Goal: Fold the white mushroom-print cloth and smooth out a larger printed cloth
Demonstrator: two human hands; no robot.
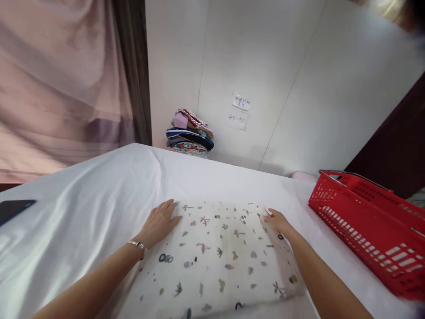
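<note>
A white cloth [226,254] printed with small plants, birds and shapes lies spread in front of me. My left hand [161,225], with a bracelet at the wrist, rests at the cloth's far left corner, fingers stretched out and the thumb apart on the fabric. At the far right corner, my right hand [278,223] has its thumb and fingers closed about the edge, with a bit of white fabric showing between them. The near side of the cloth has a fold and runs toward the bottom of the view.
White fabric covers the table [206,181]. A red plastic basket [372,221] with metal handles stands at right. A dark phone-like object [15,209] lies far left. Beyond the table's back edge is a stack of folded clothes [190,133]. Paper notes [237,120] hang on the wall.
</note>
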